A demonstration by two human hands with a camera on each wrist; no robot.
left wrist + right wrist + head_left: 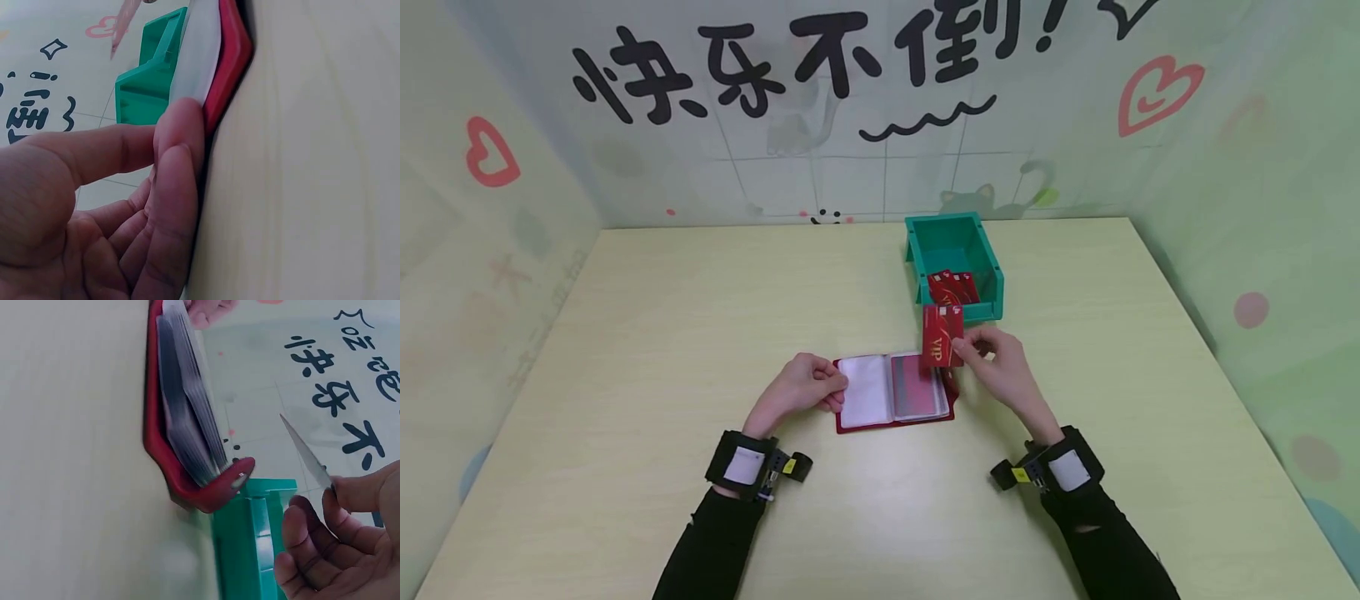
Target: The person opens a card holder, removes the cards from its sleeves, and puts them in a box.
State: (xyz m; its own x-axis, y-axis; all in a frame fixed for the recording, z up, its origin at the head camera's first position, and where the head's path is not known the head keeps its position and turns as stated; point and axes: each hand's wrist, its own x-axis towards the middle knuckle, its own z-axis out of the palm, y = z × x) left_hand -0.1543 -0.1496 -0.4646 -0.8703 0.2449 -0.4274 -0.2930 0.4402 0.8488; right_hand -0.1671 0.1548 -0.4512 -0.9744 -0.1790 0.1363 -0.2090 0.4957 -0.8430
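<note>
A red card holder [895, 426] lies open on the table with its clear sleeves showing; a pinkish-grey card [916, 392] fills the right-hand sleeve. At the holder's left edge, my left hand [808, 385] pinches the sleeve page [199, 56] between thumb and fingers, close against the red cover [230, 62]. My right hand [1000, 367] pinches a red VIP card [938, 335] by its right edge. That card is raised over the holder's upper right corner. Seen edge-on in the right wrist view, the card [306, 453] is apart from the holder's strap [228, 486].
Behind the holder stands a green bin [997, 287] with several red cards [953, 287] in its front. The pale wooden table [685, 300] meets a printed backdrop [820, 179] at the back and sides. Each wrist wears a black camera band [741, 463].
</note>
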